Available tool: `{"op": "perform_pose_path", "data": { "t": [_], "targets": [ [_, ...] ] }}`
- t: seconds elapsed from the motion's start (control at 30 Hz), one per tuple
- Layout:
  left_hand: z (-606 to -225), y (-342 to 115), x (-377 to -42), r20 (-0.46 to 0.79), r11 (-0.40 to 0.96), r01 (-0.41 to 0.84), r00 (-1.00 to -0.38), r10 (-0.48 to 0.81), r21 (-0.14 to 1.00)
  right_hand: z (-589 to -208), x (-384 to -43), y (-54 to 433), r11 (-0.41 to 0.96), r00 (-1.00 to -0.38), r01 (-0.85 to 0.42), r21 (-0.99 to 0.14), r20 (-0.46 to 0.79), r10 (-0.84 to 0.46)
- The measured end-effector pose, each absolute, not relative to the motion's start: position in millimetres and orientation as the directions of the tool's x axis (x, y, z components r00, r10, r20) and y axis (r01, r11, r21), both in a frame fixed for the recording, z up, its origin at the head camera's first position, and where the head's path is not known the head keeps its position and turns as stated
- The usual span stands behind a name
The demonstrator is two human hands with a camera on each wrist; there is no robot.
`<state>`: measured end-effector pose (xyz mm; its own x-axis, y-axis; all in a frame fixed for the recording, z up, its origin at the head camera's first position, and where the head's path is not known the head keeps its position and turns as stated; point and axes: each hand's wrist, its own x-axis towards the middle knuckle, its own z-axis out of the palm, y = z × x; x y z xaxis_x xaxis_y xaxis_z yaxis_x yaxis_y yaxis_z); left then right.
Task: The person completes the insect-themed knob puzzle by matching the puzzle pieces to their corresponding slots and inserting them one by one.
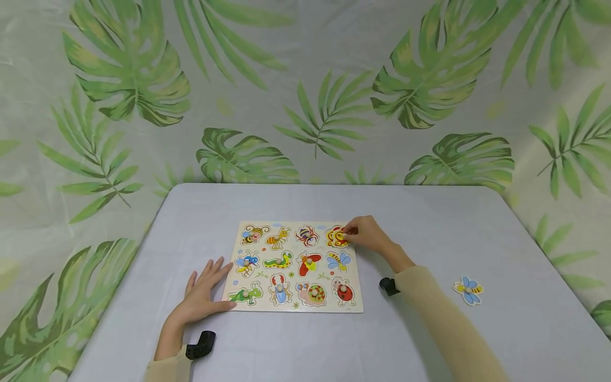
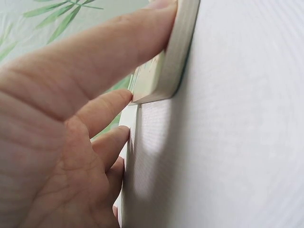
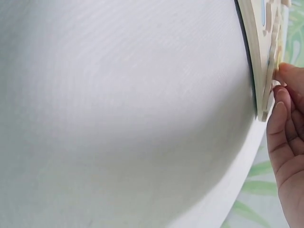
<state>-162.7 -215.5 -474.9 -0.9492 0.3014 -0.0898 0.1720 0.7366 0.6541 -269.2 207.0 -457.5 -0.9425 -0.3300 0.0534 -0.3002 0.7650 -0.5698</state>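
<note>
A wooden knob puzzle board (image 1: 357, 303) with insect pictures lies flat on the table. My right hand (image 1: 366, 233) pinches the red and yellow butterfly piece (image 1: 335, 237) at the board's upper right corner; its knob is hidden by the fingers. In the right wrist view, the thumb and fingertips of that hand (image 3: 287, 114) meet close over the board's edge. My left hand (image 1: 202, 297) is spread along the left side, its thumb resting on the lower left corner and its fingertips by the left edge. The left wrist view shows the thumb (image 2: 118, 42) straight against the board.
A loose bee piece (image 1: 469, 290) with blue wings lies on the table (image 1: 420, 212) to the right, beyond the right forearm. Below the butterfly, a matching bee picture (image 1: 339, 261) shows no knob. Several knobbed pieces, such as a ladybug (image 1: 343, 293), sit in the board.
</note>
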Motion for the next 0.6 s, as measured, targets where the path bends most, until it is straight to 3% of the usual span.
{"op": "perform_pose_path", "data": {
  "t": [0.6],
  "targets": [
    [-472.6,-213.8,-161.9,-0.086,0.729,0.176,-0.948,0.306,0.661,-459.1,-274.8,189.6,0.787,-0.958,-0.23,-0.573,-0.007,-0.286]
  ]
}}
